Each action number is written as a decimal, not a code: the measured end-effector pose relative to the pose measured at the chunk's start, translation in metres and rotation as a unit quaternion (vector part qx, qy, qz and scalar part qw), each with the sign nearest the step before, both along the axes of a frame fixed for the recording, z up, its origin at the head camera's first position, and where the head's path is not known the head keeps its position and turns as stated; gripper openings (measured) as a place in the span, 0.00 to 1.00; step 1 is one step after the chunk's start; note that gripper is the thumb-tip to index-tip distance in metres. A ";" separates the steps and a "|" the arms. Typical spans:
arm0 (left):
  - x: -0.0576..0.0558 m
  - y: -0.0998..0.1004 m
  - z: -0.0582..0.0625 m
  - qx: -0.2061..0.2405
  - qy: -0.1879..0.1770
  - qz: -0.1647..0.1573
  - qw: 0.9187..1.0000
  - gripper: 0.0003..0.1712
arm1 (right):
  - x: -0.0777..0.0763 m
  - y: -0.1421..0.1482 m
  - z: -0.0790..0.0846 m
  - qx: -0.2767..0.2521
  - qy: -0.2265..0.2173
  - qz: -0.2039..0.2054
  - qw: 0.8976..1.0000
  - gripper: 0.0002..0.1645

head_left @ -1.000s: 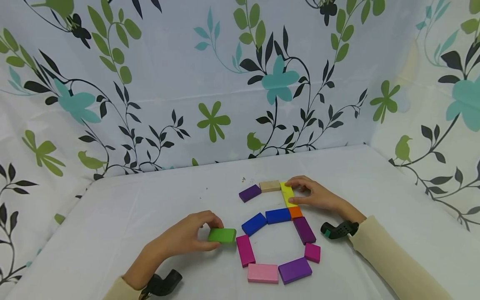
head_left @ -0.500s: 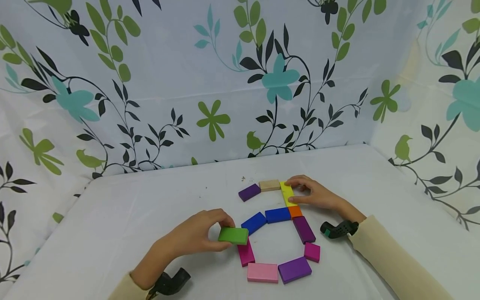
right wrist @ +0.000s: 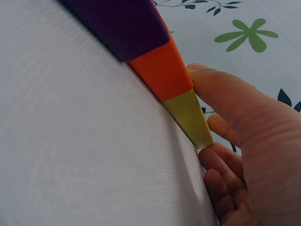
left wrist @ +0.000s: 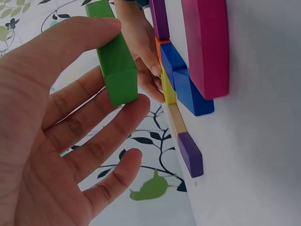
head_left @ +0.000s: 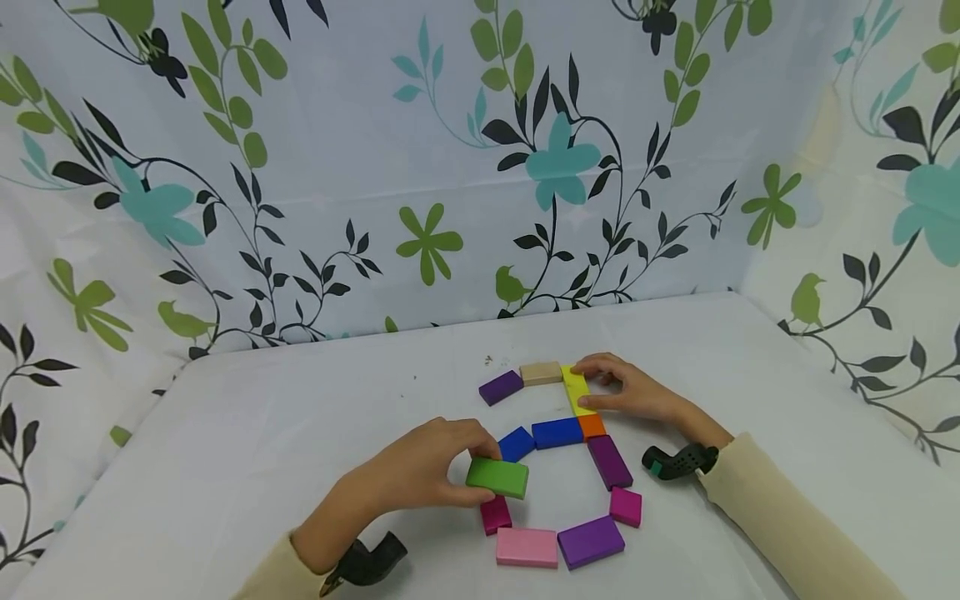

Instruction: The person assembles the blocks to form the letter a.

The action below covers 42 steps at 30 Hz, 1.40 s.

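Observation:
My left hand (head_left: 423,468) pinches a green wooden block (head_left: 498,477) between thumb and fingers. It is held above the left side of a figure of coloured blocks, partly covering a magenta block (head_left: 496,515) and a blue block (head_left: 517,445). In the left wrist view the thumb lies on one face of the green block (left wrist: 115,61), with fingertips against the opposite side. My right hand (head_left: 630,390) holds a yellow block (head_left: 575,390) on the table, thumb at its near end and fingers at its far end. The yellow block adjoins a small orange block (head_left: 592,426).
The figure also has a second blue block (head_left: 557,432), a dark purple block (head_left: 610,462), a small magenta block (head_left: 626,507), a violet block (head_left: 591,542), a pink block (head_left: 527,547), a beige block (head_left: 541,372) and a purple block (head_left: 501,387). A patterned curtain (head_left: 337,167) hangs behind the white table (head_left: 300,417).
My left hand has carried the green block rightward, from beside the figure to over its left side. The right hand stays on the yellow block.

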<state>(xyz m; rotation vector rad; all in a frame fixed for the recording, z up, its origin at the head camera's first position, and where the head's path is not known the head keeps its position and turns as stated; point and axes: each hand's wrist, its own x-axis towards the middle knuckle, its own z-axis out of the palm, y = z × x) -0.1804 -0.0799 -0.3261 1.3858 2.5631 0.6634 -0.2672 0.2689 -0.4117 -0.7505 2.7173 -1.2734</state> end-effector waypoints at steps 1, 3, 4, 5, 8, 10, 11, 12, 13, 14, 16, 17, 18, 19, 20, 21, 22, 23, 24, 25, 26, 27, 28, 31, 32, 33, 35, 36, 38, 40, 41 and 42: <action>0.001 0.002 0.001 -0.003 0.000 -0.002 1.000 0.17 | 0.000 0.000 0.000 0.000 0.000 0.000 1.000 0.30; 0.003 0.007 0.002 -0.009 0.000 -0.006 1.000 0.17 | 0.001 0.000 0.000 -0.001 0.001 0.001 1.000 0.30; 0.003 0.009 0.003 -0.012 0.001 -0.008 1.000 0.17 | 0.002 0.000 0.000 -0.002 0.001 0.001 1.000 0.30; 0.004 0.011 0.003 -0.017 0.003 -0.009 1.000 0.17 | 0.002 -0.001 0.001 -0.002 0.001 0.002 1.000 0.30; 0.005 0.016 0.006 -0.023 0.012 -0.015 1.000 0.16 | 0.002 -0.001 0.001 -0.003 0.001 0.001 1.000 0.30; 0.005 0.020 0.009 -0.024 0.019 -0.019 0.999 0.16 | 0.002 0.000 0.001 -0.003 0.001 0.001 1.000 0.30; 0.005 0.022 0.010 -0.026 0.023 -0.021 0.999 0.17 | 0.002 0.000 0.001 -0.003 0.002 0.001 1.000 0.30; 0.005 0.024 0.011 -0.026 0.025 -0.024 0.999 0.17 | 0.002 0.000 0.001 -0.004 0.003 0.002 1.000 0.30; 0.005 0.026 0.012 -0.027 0.026 -0.025 0.999 0.17 | 0.002 0.000 0.001 -0.005 0.002 0.003 1.000 0.30; 0.005 0.028 0.013 -0.028 0.026 -0.027 0.999 0.17 | 0.002 0.000 0.000 -0.006 0.002 0.003 1.000 0.30; 0.005 0.033 0.015 -0.032 0.027 -0.031 0.999 0.17 | 0.001 0.001 0.000 -0.008 0.001 0.003 1.000 0.30; 0.005 0.036 0.016 -0.034 0.026 -0.032 0.999 0.18 | 0.001 0.001 0.000 -0.009 0.000 0.004 1.000 0.30; 0.005 0.038 0.017 -0.034 0.027 -0.034 0.998 0.18 | 0.001 0.001 0.000 -0.010 0.000 0.004 1.000 0.30; 0.005 0.041 0.018 -0.034 0.025 -0.036 0.998 0.18 | 0.000 0.001 0.000 -0.010 -0.001 0.003 1.000 0.30; 0.006 0.044 0.019 -0.033 0.025 -0.039 0.998 0.18 | 0.000 0.001 0.000 -0.010 -0.001 0.003 1.000 0.30; 0.006 0.046 0.020 -0.032 0.024 -0.041 0.998 0.18 | 0.000 0.001 0.000 -0.011 -0.001 0.003 1.000 0.30; 0.006 0.049 0.021 -0.031 0.023 -0.045 0.998 0.18 | 0.000 0.001 0.000 -0.011 -0.001 0.004 1.000 0.30; 0.007 0.051 0.022 -0.029 0.022 -0.048 0.998 0.18 | 0.000 0.001 0.000 -0.012 -0.001 0.005 1.000 0.30; 0.007 0.053 0.023 -0.029 0.023 -0.052 0.998 0.17 | 0.000 0.001 0.000 -0.012 -0.001 0.006 1.000 0.30; 0.007 0.055 0.023 -0.028 0.023 -0.055 0.998 0.17 | 0.000 0.001 0.000 -0.013 -0.001 0.006 1.000 0.30; 0.007 0.057 0.024 -0.028 0.024 -0.059 0.998 0.17 | 0.000 0.001 0.000 -0.014 -0.002 0.007 1.000 0.30; 0.008 0.059 0.024 -0.028 0.024 -0.062 0.997 0.17 | 0.000 0.001 0.000 -0.014 -0.002 0.008 1.000 0.30; 0.008 0.061 0.024 -0.027 0.026 -0.066 0.997 0.17 | 0.000 0.001 0.000 -0.015 -0.002 0.009 1.000 0.30; 0.008 0.067 0.023 -0.023 0.032 -0.079 0.996 0.18 | -0.001 0.001 -0.001 -0.014 0.001 0.010 1.000 0.29; 0.008 0.069 0.023 -0.021 0.035 -0.082 0.996 0.18 | -0.001 0.001 -0.001 -0.013 0.002 0.011 1.000 0.29; 0.008 0.071 0.023 -0.019 0.039 -0.087 0.995 0.18 | -0.001 0.001 -0.001 -0.013 0.003 0.011 1.000 0.29; 0.007 0.076 0.023 -0.014 0.049 -0.095 0.994 0.17 | -0.001 0.001 -0.001 -0.014 0.005 0.011 1.000 0.29; 0.007 0.078 0.023 -0.013 0.054 -0.098 0.994 0.17 | -0.001 0.001 -0.002 -0.014 0.006 0.011 1.000 0.29; 0.007 0.082 0.023 -0.010 0.061 -0.106 0.993 0.17 | -0.001 0.001 -0.002 -0.017 0.005 0.011 1.000 0.29; 0.008 0.087 0.023 -0.007 0.066 -0.115 0.991 0.16 | -0.001 0.002 -0.001 -0.020 0.004 0.011 1.000 0.29; 0.008 0.089 0.023 -0.007 0.068 -0.119 0.991 0.16 | -0.001 0.002 -0.001 -0.021 0.004 0.011 1.000 0.29; 0.008 0.091 0.022 -0.006 0.071 -0.124 0.990 0.16 | 0.000 0.002 -0.001 -0.021 0.004 0.011 1.000 0.29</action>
